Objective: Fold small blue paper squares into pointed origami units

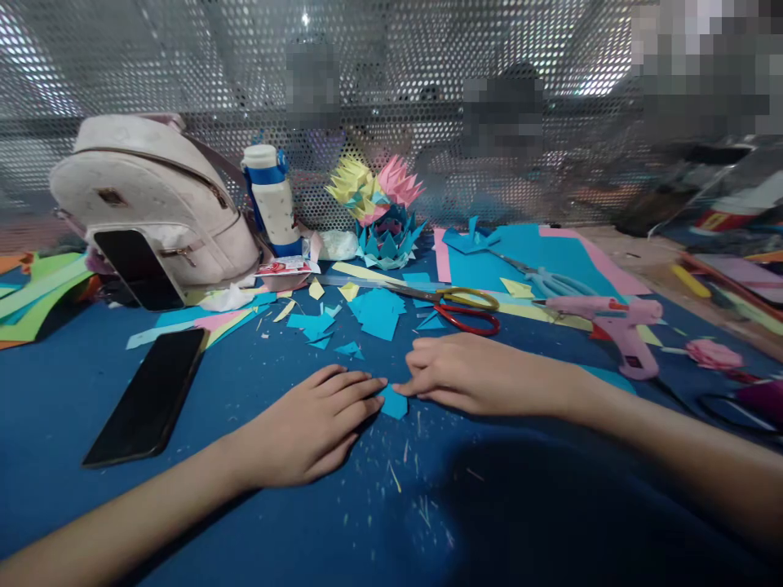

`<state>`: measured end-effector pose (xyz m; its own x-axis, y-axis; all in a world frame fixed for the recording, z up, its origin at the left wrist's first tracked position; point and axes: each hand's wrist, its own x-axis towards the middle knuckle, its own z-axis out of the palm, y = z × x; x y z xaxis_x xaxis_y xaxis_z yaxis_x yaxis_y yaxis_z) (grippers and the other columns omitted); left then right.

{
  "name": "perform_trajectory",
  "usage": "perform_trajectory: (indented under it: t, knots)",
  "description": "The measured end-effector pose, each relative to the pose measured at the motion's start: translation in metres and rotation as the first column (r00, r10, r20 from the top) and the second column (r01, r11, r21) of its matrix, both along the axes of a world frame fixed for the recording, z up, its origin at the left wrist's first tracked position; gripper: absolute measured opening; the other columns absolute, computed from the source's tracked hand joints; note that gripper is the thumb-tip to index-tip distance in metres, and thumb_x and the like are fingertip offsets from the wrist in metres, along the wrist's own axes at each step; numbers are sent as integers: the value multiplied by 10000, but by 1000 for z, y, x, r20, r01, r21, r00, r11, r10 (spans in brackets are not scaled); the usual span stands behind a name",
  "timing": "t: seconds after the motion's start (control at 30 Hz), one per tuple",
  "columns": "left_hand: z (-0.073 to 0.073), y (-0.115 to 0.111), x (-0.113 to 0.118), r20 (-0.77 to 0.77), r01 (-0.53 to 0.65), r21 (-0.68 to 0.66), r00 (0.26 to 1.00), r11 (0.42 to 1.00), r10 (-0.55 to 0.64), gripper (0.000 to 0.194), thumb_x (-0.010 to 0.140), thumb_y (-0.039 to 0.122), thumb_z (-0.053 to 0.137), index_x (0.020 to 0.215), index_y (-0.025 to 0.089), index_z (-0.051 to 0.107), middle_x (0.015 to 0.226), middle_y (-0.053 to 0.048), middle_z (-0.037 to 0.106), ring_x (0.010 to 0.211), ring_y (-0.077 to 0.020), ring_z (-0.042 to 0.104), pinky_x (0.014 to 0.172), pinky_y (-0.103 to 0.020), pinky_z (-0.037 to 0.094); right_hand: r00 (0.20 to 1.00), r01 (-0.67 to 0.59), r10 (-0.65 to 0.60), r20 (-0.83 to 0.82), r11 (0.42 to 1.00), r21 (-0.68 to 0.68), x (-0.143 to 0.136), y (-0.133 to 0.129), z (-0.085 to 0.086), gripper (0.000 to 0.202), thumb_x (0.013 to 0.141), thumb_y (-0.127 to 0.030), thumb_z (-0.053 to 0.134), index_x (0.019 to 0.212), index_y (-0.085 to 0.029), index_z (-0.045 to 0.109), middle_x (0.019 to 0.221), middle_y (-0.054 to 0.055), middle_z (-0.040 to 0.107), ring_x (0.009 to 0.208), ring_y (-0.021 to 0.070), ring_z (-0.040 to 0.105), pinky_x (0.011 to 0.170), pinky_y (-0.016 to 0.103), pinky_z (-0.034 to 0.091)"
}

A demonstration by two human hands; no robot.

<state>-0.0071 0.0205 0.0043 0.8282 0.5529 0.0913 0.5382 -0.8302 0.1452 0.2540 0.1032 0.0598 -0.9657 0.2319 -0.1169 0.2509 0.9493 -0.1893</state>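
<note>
A small piece of folded blue paper (pixel 395 403) lies on the blue tabletop between my two hands. My left hand (pixel 318 420) rests palm down with its fingers stretched out, the tips touching the paper's left edge. From the right, my right hand (pixel 458 373) meets the paper's upper right edge with its index fingertip. Its other fingers are curled in, and the index finger and thumb seem closed at the paper. Just beyond lie blue paper pieces (pixel 378 311) and scissors (pixel 468 310) with yellow and red handles.
A pink glue gun (pixel 630 326) and light blue pliers (pixel 559 284) lie at right. Folded paper flowers (pixel 391 236) stand at the back beside a bottle (pixel 274 204) and a white backpack (pixel 152 204). One phone (pixel 150 395) lies left; another phone (pixel 138 269) leans on the backpack.
</note>
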Motion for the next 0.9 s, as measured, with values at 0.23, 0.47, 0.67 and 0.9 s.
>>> perform_trajectory:
  t: [0.23,0.47,0.67,0.9]
  knots:
    - [1,0,1,10,4,-3,1000,1000,-4,428,989,207,403,1412,142,418,1515,-138,416,1375,-280,412,1158,-507,327,1000,16,-17,-16,1000,-13,-3,-3,-2,220,960,-176,524,1030,-199,732,888,52,639,862,184,558,721,291,395]
    - [3,-1,1,59,-14,20,998,1000,13,434,965,200,432,1397,158,449,1438,-170,439,1367,-313,371,1118,-527,367,925,294,-338,-175,926,-239,-13,0,-30,174,868,-357,691,922,-194,663,850,-3,654,773,140,584,640,237,367]
    - [3,-1,1,74,-1,17,997,1000,-1,435,953,200,448,1385,151,455,1412,-147,488,1340,-301,413,1123,-517,370,873,404,-467,-137,852,-333,-19,-3,-32,69,835,-166,595,843,-188,659,783,-6,649,702,118,552,589,225,315]
    - [2,-2,1,56,-9,26,998,1000,8,439,965,215,431,1400,160,445,1450,-132,473,1350,-302,412,1123,-524,365,867,429,-486,-109,839,-334,-22,-6,-26,71,836,-182,555,815,-180,623,783,4,634,690,119,521,578,235,293]
